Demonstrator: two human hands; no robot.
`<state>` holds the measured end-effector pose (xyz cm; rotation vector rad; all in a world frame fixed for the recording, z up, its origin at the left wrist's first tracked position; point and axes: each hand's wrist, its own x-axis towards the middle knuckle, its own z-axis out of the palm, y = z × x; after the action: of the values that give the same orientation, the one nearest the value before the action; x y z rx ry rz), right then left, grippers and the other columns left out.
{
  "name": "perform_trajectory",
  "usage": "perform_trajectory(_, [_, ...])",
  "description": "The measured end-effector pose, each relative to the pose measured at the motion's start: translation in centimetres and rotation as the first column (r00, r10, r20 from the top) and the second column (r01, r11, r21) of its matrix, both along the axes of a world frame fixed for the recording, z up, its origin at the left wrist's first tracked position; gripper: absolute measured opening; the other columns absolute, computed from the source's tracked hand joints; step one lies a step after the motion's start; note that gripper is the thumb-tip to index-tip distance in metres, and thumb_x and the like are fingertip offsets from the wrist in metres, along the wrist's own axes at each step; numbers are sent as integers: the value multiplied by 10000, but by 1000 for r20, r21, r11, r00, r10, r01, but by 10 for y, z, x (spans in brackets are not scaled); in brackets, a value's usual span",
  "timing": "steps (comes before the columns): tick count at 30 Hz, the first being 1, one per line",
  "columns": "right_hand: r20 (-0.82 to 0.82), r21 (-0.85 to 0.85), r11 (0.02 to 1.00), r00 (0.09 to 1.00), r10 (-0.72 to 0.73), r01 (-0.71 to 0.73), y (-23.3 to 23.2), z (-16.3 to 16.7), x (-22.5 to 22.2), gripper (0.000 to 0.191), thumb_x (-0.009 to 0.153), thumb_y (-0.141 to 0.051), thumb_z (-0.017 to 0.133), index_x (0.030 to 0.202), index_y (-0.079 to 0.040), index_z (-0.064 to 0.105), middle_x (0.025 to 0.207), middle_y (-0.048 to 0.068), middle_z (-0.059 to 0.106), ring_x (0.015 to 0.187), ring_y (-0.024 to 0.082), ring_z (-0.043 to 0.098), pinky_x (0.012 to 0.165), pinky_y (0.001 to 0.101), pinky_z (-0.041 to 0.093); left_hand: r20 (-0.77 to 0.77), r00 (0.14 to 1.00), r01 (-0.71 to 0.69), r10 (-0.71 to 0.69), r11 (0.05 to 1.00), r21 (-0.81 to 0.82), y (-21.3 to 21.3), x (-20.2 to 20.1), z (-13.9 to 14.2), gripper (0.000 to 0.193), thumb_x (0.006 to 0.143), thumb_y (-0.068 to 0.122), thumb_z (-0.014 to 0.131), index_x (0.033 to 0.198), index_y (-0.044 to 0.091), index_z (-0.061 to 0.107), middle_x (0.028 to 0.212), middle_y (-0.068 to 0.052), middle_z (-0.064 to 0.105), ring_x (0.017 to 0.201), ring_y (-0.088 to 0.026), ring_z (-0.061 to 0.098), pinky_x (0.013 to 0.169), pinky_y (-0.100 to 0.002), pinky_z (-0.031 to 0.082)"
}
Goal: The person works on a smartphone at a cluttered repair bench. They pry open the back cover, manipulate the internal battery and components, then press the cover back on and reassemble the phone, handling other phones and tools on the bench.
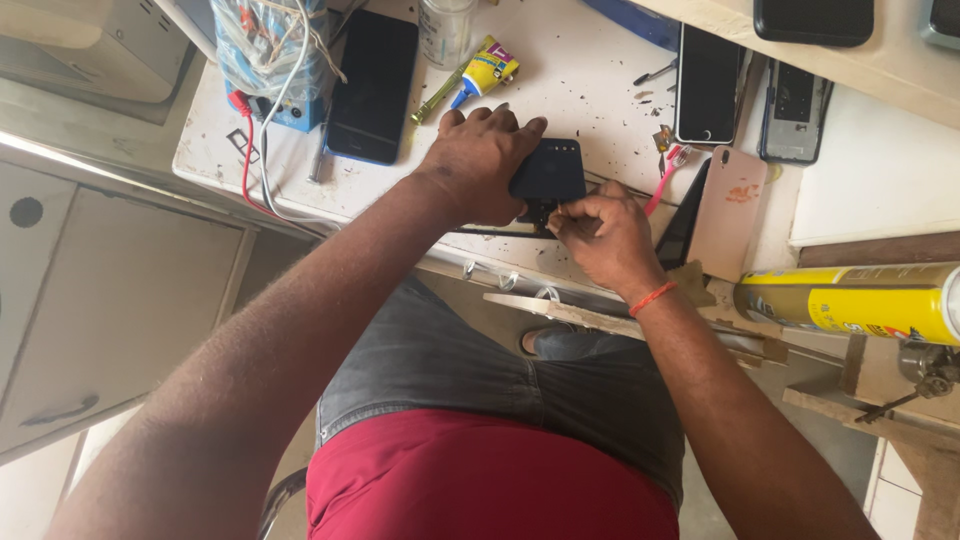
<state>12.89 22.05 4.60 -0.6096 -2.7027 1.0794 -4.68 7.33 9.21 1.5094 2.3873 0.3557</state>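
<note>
My left hand [478, 160] grips a dark phone [552, 170] from above, near the front edge of a white worktable [580, 70]. My right hand [600, 235], with an orange thread band on the wrist, pinches at the phone's lower edge; what is between its fingertips is hidden. A thin black frame or screen part [500, 232] lies under both hands along the table edge. Both forearms reach up from the bottom of the view.
On the table lie a dark blue phone [372, 85], a yellow glue tube [484, 72], a black phone [708, 70], an opened phone shell [795, 110], a rose-gold phone back [727, 212], a red toothbrush [668, 175] and a wire bundle [270, 50]. A yellow can [850, 300] lies at right.
</note>
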Motion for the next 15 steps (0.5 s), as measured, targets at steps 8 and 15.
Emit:
perform_trajectory(8, [-28,39,999,999,15,-14,-2,4,0,115,834,-155,844,882,-63,794,884,53,622,749,148,644,689,296,547,0,1000,-11,11,1000,-4,0,-2,-1,887,738,415,792,1512,172,435,1304,-136,571,1260,-328,535,1089,-546,345])
perform_trajectory(15, [-38,28,999,999,-24,25,-5,0,1,105,825,-142,836,879,-63,793,893,55,642,752,149,647,680,297,541,-5,1000,-9,9,1000,23,1,-3,-4,923,714,452,815,1504,168,430,1301,-136,571,1262,-330,526,1091,-544,336])
